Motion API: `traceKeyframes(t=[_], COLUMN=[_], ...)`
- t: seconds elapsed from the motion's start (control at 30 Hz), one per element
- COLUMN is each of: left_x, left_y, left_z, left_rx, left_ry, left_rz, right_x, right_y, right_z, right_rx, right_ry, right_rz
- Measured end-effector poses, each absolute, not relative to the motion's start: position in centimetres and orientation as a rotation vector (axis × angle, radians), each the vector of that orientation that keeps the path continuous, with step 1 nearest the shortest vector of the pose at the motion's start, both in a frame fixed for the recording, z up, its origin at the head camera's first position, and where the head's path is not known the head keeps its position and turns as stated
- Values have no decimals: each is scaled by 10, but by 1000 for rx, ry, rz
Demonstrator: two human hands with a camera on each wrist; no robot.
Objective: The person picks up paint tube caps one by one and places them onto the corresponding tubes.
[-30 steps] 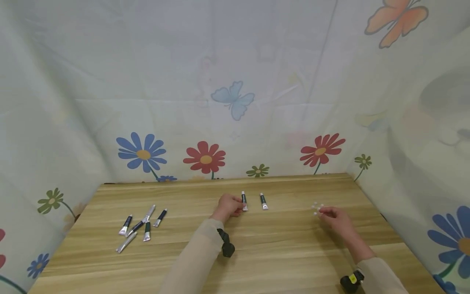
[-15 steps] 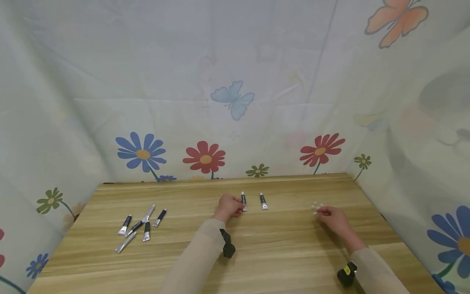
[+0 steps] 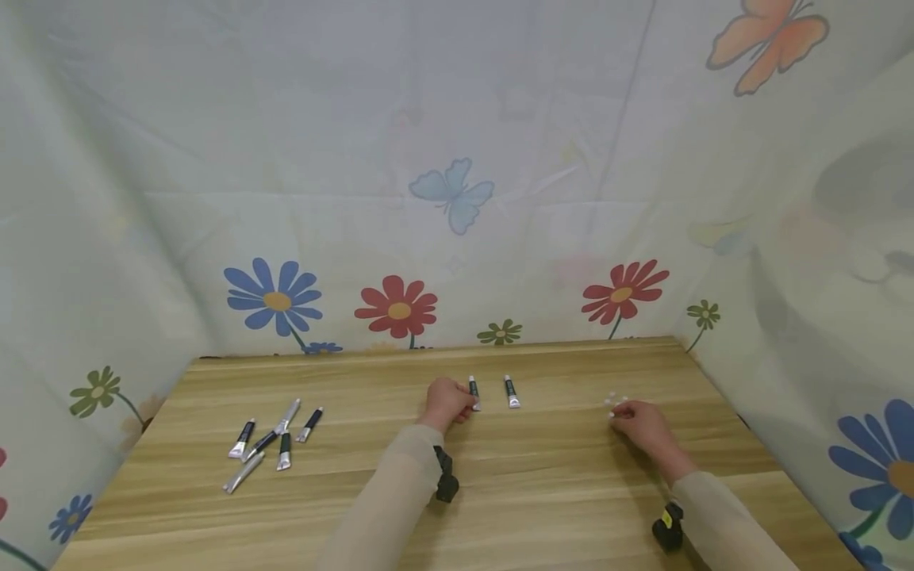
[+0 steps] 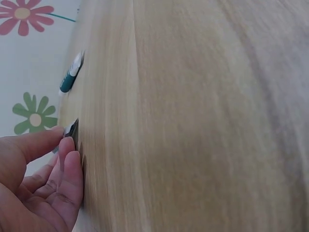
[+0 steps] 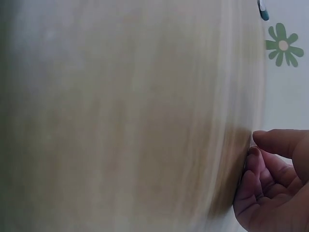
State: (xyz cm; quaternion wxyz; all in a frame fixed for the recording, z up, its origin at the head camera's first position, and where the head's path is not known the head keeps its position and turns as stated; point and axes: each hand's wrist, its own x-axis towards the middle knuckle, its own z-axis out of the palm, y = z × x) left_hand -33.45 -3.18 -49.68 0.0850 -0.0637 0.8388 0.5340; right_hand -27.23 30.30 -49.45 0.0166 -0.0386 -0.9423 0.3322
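Note:
My left hand (image 3: 446,402) pinches the lower, crimped end of a small dark-labelled paint tube (image 3: 474,387) between thumb and fingers; its cap points to the back of the table. In the left wrist view the tube (image 4: 72,128) is mostly covered by the fingertips. A second paint tube (image 3: 511,391) lies just to the right. Over on the right, the fingertips of my right hand (image 3: 640,424) are at a cluster of tiny white pieces (image 3: 612,395). The right wrist view shows thumb and forefinger (image 5: 254,151) nearly meeting low over the wood; I cannot tell whether they hold a piece.
Several more paint tubes (image 3: 284,450), some dark and some silver, lie loosely grouped on the left of the wooden table (image 3: 543,492). Behind the table and at both sides hangs a pale curtain (image 3: 500,254) printed with flowers and butterflies.
My right hand has shifted slightly to the left and toward me at the white pieces. The left hand stays at its tube.

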Motion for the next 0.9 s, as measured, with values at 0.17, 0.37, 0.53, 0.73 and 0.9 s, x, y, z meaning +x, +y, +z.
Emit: traceKeyframes(t=[0.17,0.37,0.53,0.73,0.9], left_x=[-332,-332,-333,-331,-330], left_y=[-32,-32,-31,-31,-30], left_z=[-496,-495,-494,-493,-493], left_rx=[-198,-187,-178,-183,-192], left_ry=[2517,2529,2532,2543,2548], left_rz=[1592,1592,1599,1581,1563], right_x=[-274,-276,-276,-278,-278], right_y=[301,301,301,301,301], right_z=[-494,-494,-493,-495,-496], right_rx=[-108,-110,-108,-144,-173], right_ry=[-2934,-2939,-2933,-2943,-2955], right_rz=[990,963,962,970,992])
